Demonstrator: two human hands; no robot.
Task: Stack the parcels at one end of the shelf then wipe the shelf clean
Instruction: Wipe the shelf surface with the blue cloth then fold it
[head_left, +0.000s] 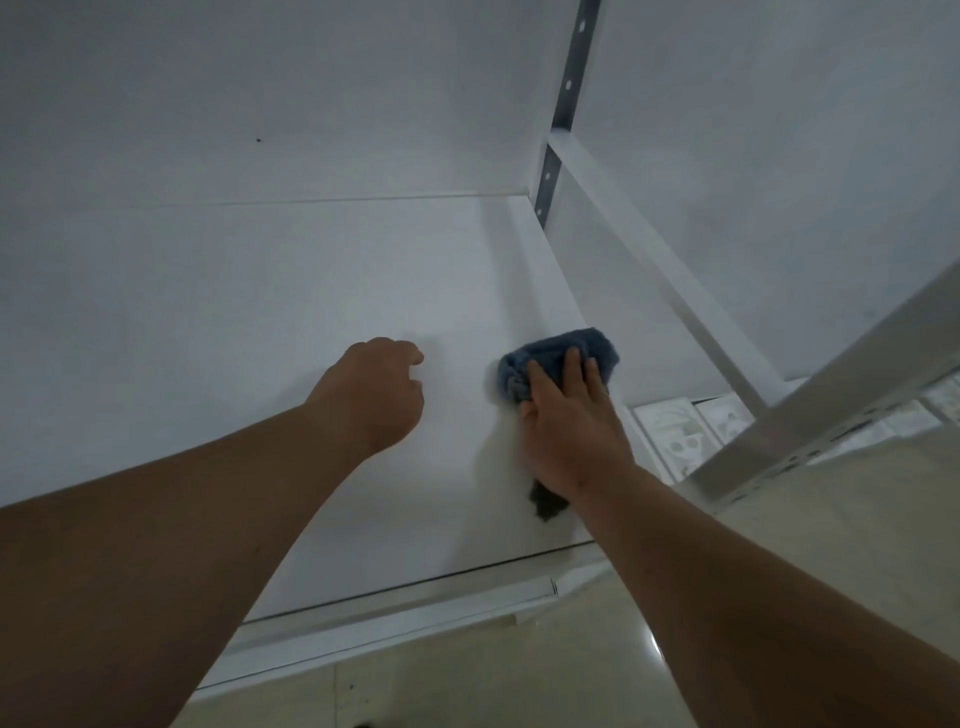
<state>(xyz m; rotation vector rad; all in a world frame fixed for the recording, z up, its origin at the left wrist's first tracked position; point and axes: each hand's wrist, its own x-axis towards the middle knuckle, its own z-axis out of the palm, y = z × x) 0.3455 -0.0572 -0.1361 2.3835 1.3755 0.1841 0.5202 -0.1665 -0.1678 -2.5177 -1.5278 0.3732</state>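
Note:
A white shelf board (291, 312) fills most of the head view. My right hand (569, 421) presses a bunched blue cloth (566, 351) flat onto the board near its right end, fingers straight on top of it. A dark end of the cloth (545, 501) sticks out under my wrist. My left hand (376, 387) hovers or rests on the board to the left of the cloth, fingers curled under, holding nothing. No parcels are in view.
A white metal upright (558, 140) with holes stands at the shelf's back right corner, and a side rail (670, 270) runs forward to a front upright (831, 405). Beige floor tiles (519, 675) lie below the shelf's front edge. A white wall is behind.

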